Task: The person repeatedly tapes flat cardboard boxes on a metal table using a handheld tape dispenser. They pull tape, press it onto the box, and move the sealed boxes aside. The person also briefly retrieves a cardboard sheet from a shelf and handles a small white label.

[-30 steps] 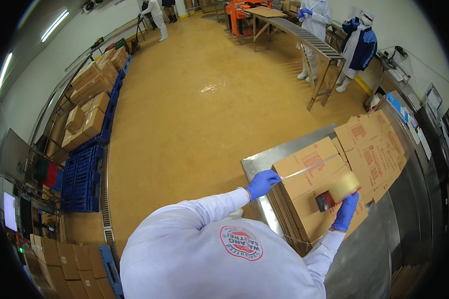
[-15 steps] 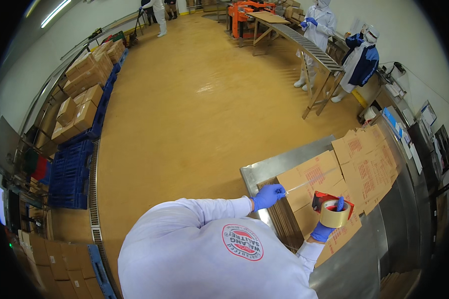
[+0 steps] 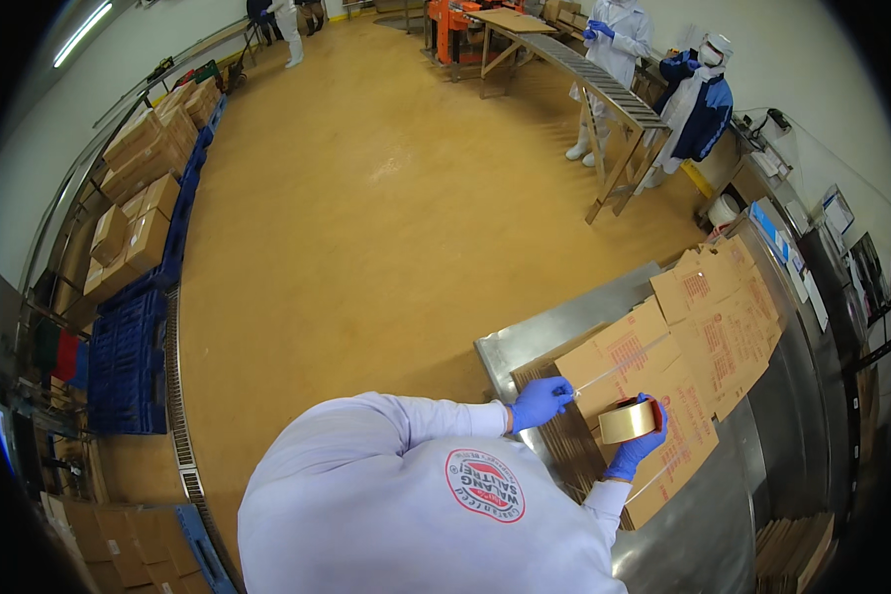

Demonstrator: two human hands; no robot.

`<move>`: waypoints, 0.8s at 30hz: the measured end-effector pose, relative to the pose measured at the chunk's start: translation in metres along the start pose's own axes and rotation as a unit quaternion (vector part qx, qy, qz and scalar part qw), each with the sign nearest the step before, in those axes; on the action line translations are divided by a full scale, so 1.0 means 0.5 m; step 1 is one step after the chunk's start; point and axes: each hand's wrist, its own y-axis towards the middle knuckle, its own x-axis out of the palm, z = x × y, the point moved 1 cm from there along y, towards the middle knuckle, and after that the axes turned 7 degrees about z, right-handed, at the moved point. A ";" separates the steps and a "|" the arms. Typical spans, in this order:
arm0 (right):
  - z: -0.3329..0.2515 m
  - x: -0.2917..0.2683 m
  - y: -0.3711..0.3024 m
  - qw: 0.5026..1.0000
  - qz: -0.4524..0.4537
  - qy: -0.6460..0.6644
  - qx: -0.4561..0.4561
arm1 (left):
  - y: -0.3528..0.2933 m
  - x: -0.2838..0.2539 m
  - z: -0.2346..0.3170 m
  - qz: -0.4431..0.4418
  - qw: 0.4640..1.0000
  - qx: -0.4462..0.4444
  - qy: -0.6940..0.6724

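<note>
A stack of flat brown cartons [image 3: 698, 441] lies on the steel table, its layered edges facing me. A clear tape strip [image 3: 624, 363] runs across the top carton, and my left hand [image 3: 542, 402], blue-gloved, pinches at its near end by the stack's edge. My right hand [image 3: 636, 455], also gloved, is closed round a red tape dispenser [image 3: 657, 414] with a wide roll of tape [image 3: 626, 424], held above the cartons. A second strip of tape lies across the carton close to my right wrist.
More flattened cartons [image 3: 728, 337] overlap on the steel table [image 3: 540, 332] farther right. Beyond stand a roller conveyor [image 3: 604, 84], an orange machine [image 3: 450, 35] and two people in white. Along the left are blue pallets [image 3: 129, 361] and packed boxes [image 3: 148, 238].
My right hand has lowered slightly and turned the dispenser, so the roll now faces left. My left hand has shifted slightly down and right, still at the strip's end. The view has shifted a little.
</note>
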 end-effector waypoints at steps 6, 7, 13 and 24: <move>0.030 -0.019 0.001 0.983 0.013 -0.135 -0.122 | 0.045 0.007 -0.067 -0.034 0.998 0.008 -0.047; 0.009 0.012 -0.008 0.985 0.014 -0.139 -0.104 | 0.060 -0.003 -0.087 -0.019 0.999 0.018 -0.021; 0.013 -0.004 0.009 0.964 0.014 -0.195 -0.180 | 0.035 -0.028 -0.026 -0.013 0.996 0.064 0.059; -0.022 0.018 -0.017 0.957 0.028 -0.223 -0.181 | 0.037 -0.025 -0.011 -0.058 0.997 -0.033 0.047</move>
